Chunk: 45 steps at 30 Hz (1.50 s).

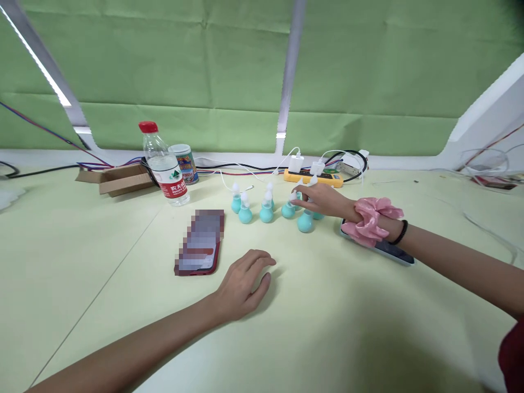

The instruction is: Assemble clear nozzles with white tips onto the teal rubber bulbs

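Several small round teal bulbs with clear necks and pale tips stand upright in a cluster on the table. My right hand (317,197) reaches in from the right, palm down. Its thumb and fingertips close around the top of one teal bulb (288,210), which still stands on the table. Just in front of that hand is another teal bulb (305,221), and others are partly hidden behind the fingers. My left hand (244,285) lies on the table nearer to me, fingers loosely curved and thumb apart, holding nothing. A teal bulb (266,213) stands beyond it.
Left of the bulbs lies a red-cased phone (199,243); another phone (393,251) is under my right wrist. Behind stand a water bottle (166,169), a can (186,164), an open cardboard box (125,180) and a yellow power strip (313,178) with plugs and cables.
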{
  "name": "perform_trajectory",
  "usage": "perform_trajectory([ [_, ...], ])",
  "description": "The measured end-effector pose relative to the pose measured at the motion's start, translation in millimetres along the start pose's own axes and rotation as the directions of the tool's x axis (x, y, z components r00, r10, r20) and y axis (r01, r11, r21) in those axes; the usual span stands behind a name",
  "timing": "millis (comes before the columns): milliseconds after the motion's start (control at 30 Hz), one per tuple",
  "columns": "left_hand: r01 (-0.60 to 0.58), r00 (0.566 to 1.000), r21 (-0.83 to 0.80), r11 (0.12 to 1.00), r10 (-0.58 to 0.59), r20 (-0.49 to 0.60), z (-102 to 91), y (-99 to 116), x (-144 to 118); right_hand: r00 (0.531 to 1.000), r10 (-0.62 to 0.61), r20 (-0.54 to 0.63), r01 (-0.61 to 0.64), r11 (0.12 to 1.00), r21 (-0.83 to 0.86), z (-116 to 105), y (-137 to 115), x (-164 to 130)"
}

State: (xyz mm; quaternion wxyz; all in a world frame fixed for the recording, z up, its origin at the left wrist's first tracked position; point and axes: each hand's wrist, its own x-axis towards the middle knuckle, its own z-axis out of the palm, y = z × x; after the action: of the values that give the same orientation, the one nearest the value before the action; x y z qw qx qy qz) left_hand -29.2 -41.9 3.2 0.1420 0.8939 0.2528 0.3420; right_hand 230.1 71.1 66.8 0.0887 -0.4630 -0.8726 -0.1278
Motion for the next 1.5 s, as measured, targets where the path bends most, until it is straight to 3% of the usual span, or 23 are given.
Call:
perform_trajectory([
  [300, -0.024, 0.999, 0.034, 0.999, 0.023, 0.029, 0.8, 2, -2, 0.997, -0.064, 0.034, 0.066, 0.997, -0.033, -16, 9, 6],
  [467, -0.031, 0.999, 0.068, 0.997, 0.029, 0.021, 1.0, 4, -3, 0.999, -0.046, 0.011, 0.047, 0.986, -0.159, -29, 7, 4],
  [633, -0.061, 0.998, 0.117, 0.991, 0.059, 0.022, 1.4, 6, -5, 0.977, -0.004, -0.214, -0.040, 0.978, -0.203, -50, -9, -12],
  [800, -0.139, 0.990, 0.273, 0.952, 0.131, 0.045, 3.0, 9, -8, 0.906, -0.087, -0.414, 0.041, 0.992, -0.120, -62, -39, -38],
  [867, -0.158, 0.987, 0.315, 0.936, 0.148, 0.058, 3.4, 10, -9, 0.904, -0.070, -0.422, 0.072, 0.997, -0.010, -53, -57, -49],
  [933, -0.161, 0.987, 0.336, 0.928, 0.147, 0.067, 3.6, 10, -10, 0.931, -0.001, -0.366, 0.055, 0.989, 0.136, -33, -78, -59],
  [1100, -0.111, 0.993, 0.385, 0.916, 0.083, 0.088, 4.6, 6, -12, 0.958, 0.035, -0.286, 0.031, 0.974, 0.224, 23, -133, -75],
  [1300, -0.052, 0.997, 0.395, 0.917, 0.026, 0.070, 12.0, 5, -12, 0.956, 0.139, -0.259, -0.059, 0.954, 0.294, 37, -159, -81],
  [1400, 0.033, 0.999, 0.403, 0.915, -0.016, -0.045, 16.7, 6, -2, 0.916, 0.268, -0.299, -0.162, 0.928, 0.337, 39, -150, -79],
  [1500, 0.183, 0.965, 0.393, 0.901, -0.089, -0.246, 18.9, 0, 14, 0.798, 0.482, -0.361, -0.341, 0.856, 0.389, 44, -130, -76],
])
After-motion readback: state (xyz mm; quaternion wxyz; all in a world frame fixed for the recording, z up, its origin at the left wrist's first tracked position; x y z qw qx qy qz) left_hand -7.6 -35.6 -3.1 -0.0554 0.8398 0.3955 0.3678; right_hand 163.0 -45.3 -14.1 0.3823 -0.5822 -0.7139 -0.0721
